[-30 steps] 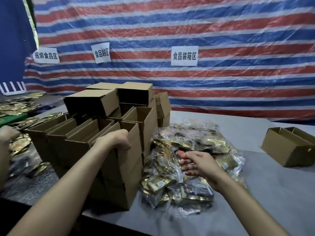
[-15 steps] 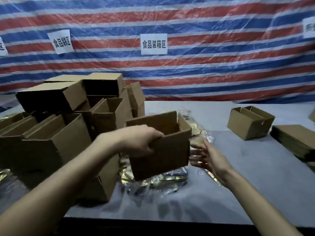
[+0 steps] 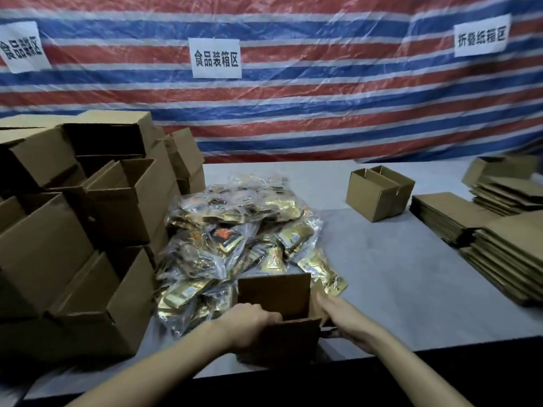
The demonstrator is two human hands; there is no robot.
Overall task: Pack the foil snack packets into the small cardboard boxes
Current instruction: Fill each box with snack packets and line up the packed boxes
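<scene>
Box (image 3: 273, 295) near me | left hand (image 3: 249, 324) curled over its near rim | right hand (image 3: 338, 315) spread flat against its right side | packets (image 3: 235, 230) piled just beyond

Left hand (image 3: 249, 324) grips the near rim of the cardboard box (image 3: 274, 293); right hand (image 3: 345, 318) touches its side.

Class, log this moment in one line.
left hand: grips open cardboard box, near wall | right hand: flat against its right side | foil snack packets: heaped behind
</scene>
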